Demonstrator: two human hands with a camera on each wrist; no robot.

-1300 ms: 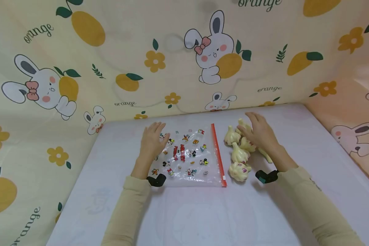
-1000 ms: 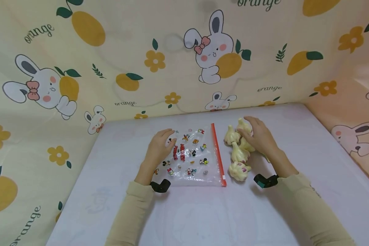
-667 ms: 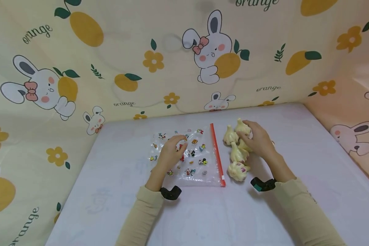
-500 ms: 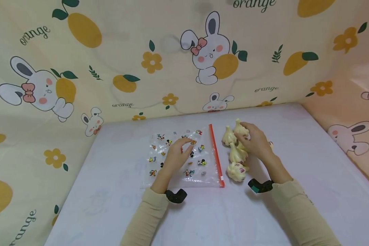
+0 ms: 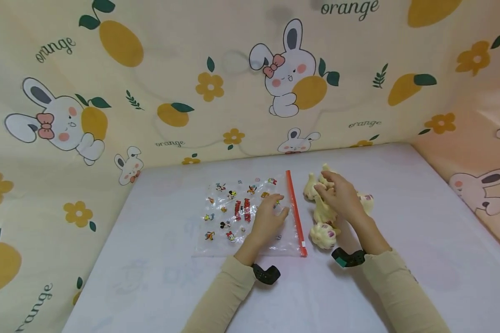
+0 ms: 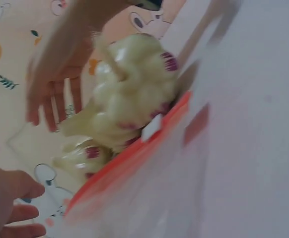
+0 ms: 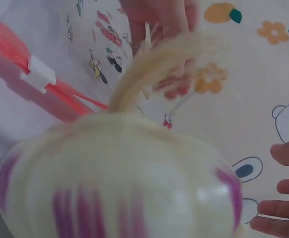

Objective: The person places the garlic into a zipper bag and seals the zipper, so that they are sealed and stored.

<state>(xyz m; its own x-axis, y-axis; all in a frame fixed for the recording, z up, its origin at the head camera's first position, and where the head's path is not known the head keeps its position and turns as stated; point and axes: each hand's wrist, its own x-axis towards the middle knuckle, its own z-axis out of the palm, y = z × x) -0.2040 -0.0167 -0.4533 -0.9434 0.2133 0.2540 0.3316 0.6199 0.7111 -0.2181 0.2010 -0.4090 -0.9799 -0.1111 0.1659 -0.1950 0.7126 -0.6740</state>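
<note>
A transparent zip bag (image 5: 233, 245) printed with small cartoon figures lies flat, its red slider edge (image 5: 295, 212) to the right. Just right of that edge, several garlic bulbs (image 5: 323, 235) sit clustered, pale with purple streaks. Over the bag's right part is my left hand (image 5: 268, 221), fingers loosely bent and holding nothing. My right hand (image 5: 342, 196) is over the cluster, partly hiding the bulbs. In the right wrist view its fingers (image 7: 283, 208) look spread with nothing between them, and one bulb (image 7: 119, 173) fills the foreground. Whether it touches any bulb, I cannot tell.
A white-covered table (image 5: 150, 277) bears everything. Behind and to the sides hangs a cream cloth (image 5: 216, 41) printed with rabbits and oranges. Black wrist cameras (image 5: 266, 274) sit under both wrists.
My left hand has travelled right across the bag, from its left side toward the red edge. The right hand has shifted slightly left and nearer over the garlic. Bag and bulbs look unmoved.
</note>
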